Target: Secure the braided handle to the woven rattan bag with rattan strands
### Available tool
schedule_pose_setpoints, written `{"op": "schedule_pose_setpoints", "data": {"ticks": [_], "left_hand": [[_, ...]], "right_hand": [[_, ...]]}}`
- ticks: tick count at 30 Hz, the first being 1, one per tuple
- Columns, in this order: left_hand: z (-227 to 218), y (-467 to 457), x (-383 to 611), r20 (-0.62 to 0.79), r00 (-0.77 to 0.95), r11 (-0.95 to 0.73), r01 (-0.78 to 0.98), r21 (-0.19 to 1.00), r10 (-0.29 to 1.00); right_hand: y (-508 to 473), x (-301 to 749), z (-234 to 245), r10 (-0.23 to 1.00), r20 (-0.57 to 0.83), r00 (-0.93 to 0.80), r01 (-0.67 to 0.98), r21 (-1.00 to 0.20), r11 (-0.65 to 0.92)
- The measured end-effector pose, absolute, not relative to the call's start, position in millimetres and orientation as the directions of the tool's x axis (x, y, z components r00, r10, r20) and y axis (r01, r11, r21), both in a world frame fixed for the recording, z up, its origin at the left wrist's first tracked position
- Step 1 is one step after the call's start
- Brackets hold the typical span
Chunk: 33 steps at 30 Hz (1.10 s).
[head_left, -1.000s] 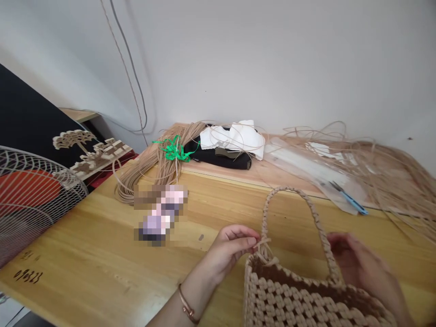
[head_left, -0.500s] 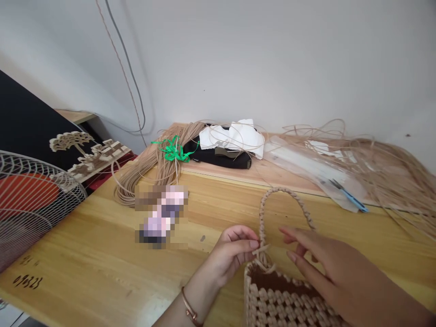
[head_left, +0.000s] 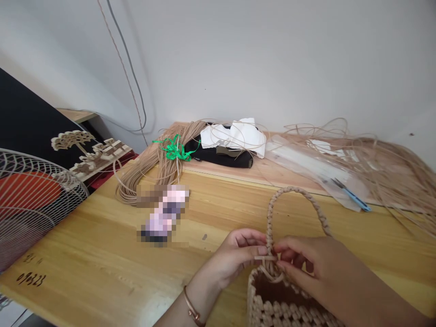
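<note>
Green ribbon (head_left: 177, 153), tan cords (head_left: 139, 180) and a blue tool (head_left: 354, 197) lay beyond the woven bag (head_left: 272, 311), across a table (head_left: 102, 245) by a pale wall (head_left: 238, 59) — the left hand (head_left: 235, 250) pinched its handle (head_left: 291, 189) low; the half-curled right hand's (head_left: 318, 260) hold was unclear.

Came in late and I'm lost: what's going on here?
A person's left hand and right hand are both at the base of the handle of a woven bag, one on each side, near a short loose strip. How firmly either grips is unclear. A bundle of cord and a blue tool lie farther back.
</note>
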<state>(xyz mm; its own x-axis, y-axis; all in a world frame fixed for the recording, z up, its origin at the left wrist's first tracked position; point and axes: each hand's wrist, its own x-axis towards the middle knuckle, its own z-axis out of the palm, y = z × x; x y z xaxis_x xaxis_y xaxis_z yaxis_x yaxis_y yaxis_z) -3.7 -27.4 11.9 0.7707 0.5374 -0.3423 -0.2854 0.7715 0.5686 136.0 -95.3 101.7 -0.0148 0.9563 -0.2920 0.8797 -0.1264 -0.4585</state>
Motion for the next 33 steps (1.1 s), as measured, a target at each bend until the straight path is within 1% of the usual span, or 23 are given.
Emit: {"op": "schedule_pose_setpoints", "data": {"ticks": [2,5,7,13,16,19,20,21,22,23,24,25,26,27,28,30,33], "left_hand": [[12,-28,-4,-0.35,0.771,0.78,-0.285,0.557,0.532],[13,-29,-3,-0.346,0.771,0.778,-0.288,0.559,0.534],[13,-29,-3,-0.345,0.764,0.77,-0.293,0.566,0.545],[12,-28,0,-0.362,0.734,0.764,-0.322,0.559,0.575],[11,-28,1,-0.352,0.737,0.764,-0.335,0.551,0.577],[9,-29,1,-0.331,0.757,0.774,-0.342,0.533,0.563],[9,-30,0,-0.325,0.767,0.779,-0.336,0.529,0.552],[8,-30,0,-0.322,0.777,0.784,-0.327,0.527,0.54],[8,-31,0,-0.32,0.788,0.789,-0.313,0.528,0.527],[7,-32,-1,-0.318,0.798,0.794,-0.297,0.531,0.511],[7,-32,-1,-0.313,0.809,0.796,-0.283,0.534,0.498],[8,-33,-2,-0.304,0.818,0.797,-0.276,0.538,0.488],[8,-33,-2,-0.288,0.827,0.794,-0.275,0.542,0.483],[8,-34,-2,-0.266,0.837,0.79,-0.278,0.547,0.478],[9,-34,-2,-0.241,0.848,0.785,-0.28,0.552,0.472],[9,-34,-2,-0.202,0.865,0.777,-0.282,0.563,0.46],[9,-35,-1,-0.188,0.87,0.771,-0.28,0.572,0.456]], "right_hand": [[-96,135,104,0.969,-0.24,-0.056,0.895,-0.442,-0.057],[-99,134,103,0.971,-0.114,-0.211,0.878,-0.459,0.137],[-100,135,100,0.958,-0.06,-0.282,0.873,-0.43,0.23],[-99,135,93,0.915,0.085,-0.394,0.889,-0.215,0.403],[-100,137,84,0.871,0.144,-0.47,0.874,-0.063,0.482],[-103,138,75,0.879,0.101,-0.465,0.884,0.094,0.457],[-104,137,74,0.892,0.083,-0.444,0.893,0.123,0.433],[-104,136,75,0.906,0.063,-0.419,0.904,0.126,0.41],[-105,134,79,0.915,0.044,-0.401,0.914,0.091,0.396],[-105,132,84,0.925,0.028,-0.379,0.925,0.026,0.378],[-104,131,91,0.929,-0.004,-0.37,0.927,-0.068,0.369],[-104,129,98,0.931,-0.043,-0.364,0.918,-0.188,0.35],[-103,128,106,0.944,-0.076,-0.322,0.916,-0.276,0.291],[-102,127,114,0.932,-0.142,-0.334,0.896,-0.356,0.267],[-101,126,120,0.93,-0.166,-0.329,0.885,-0.399,0.242],[-99,124,128,0.919,-0.194,-0.342,0.871,-0.434,0.232],[-98,124,128,0.917,-0.186,-0.353,0.88,-0.4,0.257]]}}
